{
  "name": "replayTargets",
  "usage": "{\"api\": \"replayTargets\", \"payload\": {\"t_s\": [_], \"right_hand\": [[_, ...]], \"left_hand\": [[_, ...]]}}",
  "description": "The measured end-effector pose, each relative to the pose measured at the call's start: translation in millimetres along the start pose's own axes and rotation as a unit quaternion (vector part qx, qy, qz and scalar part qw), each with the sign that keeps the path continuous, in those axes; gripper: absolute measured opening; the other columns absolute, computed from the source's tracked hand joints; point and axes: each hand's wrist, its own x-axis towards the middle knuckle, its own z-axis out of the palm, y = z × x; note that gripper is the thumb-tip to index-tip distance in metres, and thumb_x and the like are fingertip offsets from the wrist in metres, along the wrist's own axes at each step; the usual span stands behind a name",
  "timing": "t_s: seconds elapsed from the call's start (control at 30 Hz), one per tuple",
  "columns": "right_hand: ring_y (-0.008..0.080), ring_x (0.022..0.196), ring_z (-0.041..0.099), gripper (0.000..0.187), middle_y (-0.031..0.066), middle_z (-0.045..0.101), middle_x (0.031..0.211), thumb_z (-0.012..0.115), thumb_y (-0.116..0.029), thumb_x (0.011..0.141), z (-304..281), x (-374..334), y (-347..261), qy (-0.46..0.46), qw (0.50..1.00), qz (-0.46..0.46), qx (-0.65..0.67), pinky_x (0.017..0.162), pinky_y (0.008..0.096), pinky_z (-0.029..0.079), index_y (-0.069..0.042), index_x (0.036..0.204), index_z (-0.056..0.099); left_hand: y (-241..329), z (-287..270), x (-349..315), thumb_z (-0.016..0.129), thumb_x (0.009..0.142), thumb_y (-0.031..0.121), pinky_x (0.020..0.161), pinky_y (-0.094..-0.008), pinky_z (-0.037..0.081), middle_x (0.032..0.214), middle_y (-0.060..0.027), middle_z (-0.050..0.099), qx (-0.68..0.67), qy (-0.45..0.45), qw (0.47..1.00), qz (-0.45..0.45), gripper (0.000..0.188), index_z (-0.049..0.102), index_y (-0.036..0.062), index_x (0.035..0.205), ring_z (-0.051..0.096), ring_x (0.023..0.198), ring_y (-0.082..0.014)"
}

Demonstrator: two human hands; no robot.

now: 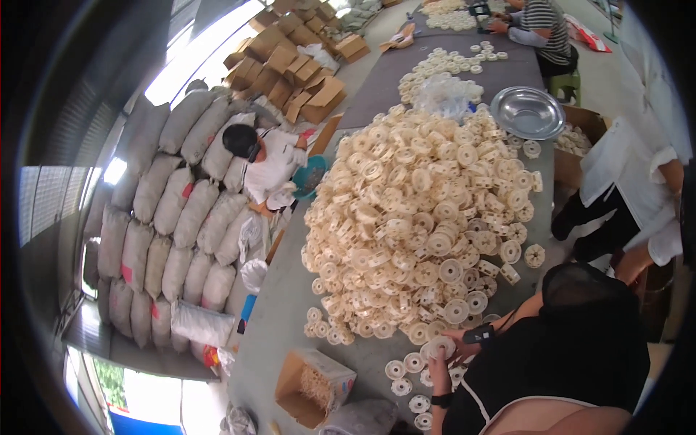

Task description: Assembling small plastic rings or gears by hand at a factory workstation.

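Nearest my lens, a black garment with pale piping (pixel 565 362) fills the lower right. From it I see both hands brought close together around one cream, round, wheel-shaped plastic piece (pixel 438 348). The left hand (pixel 440 378), a black band at its wrist, is partly closed, its fingers pinching the piece's near edge. The right hand (pixel 462 346), below a boxy black wrist device (pixel 478 334), has its fingers curled against the other side; its thumb I cannot make out. They hold the piece above the grey tabletop (pixel 270 330), at the foot of a tall heap of similar cream plastic wheels (pixel 417 217).

Just beside the left hand I see a few loose pale wheels (pixel 401 387) lying flat. Farther left stands an open brown cardboard box (pixel 290 368) with small tan bits inside. Past the heap, a shiny round steel basin (pixel 500 110) sits by the table's right edge. Across the table, a co-worker in a white top (pixel 272 163) is beside a teal tub (pixel 312 178), with stacked grey-white sacks (pixel 174 199) behind.
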Motion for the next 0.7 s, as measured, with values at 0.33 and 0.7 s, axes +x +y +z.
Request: {"api": "replayTargets", "payload": {"t_s": [0.33, 0.7], "right_hand": [[0.0267, 0.076, 0.052, 0.038, 0.0101, 0.054, 0.087, 0.053, -0.037, 0.072, -51.8, -41.7, 10.8, 0.080, 0.883, -0.327, -0.326, 0.066, 0.0369, 0.042, -0.008, 0.097, 0.048], [0.0290, 0.077, 0.051, 0.033, 0.0111, 0.053, 0.084, 0.054, -0.033, 0.070, -42.3, -21.8, -24.3, 0.033, 0.637, -0.384, -0.668, 0.067, 0.0374, 0.040, -0.008, 0.091, 0.049]], "left_hand": [[-37.9, 21.6, -33.8, 0.059, 0.072, 0.018, 0.056, -0.0333, 0.043, 0.079, -0.0155, 0.054, 0.308, 0.194, 0.913, 0.182, 0.031, 0.053, -0.0043, 0.092, 0.054, 0.068, -0.0249], [-18.8, 31.5, -58.4, 0.060, 0.067, 0.016, 0.052, -0.0383, 0.036, 0.059, -0.0174, 0.049, 0.475, 0.164, 0.841, 0.202, 0.019, 0.054, -0.0022, 0.069, 0.046, 0.055, -0.0311]]}}
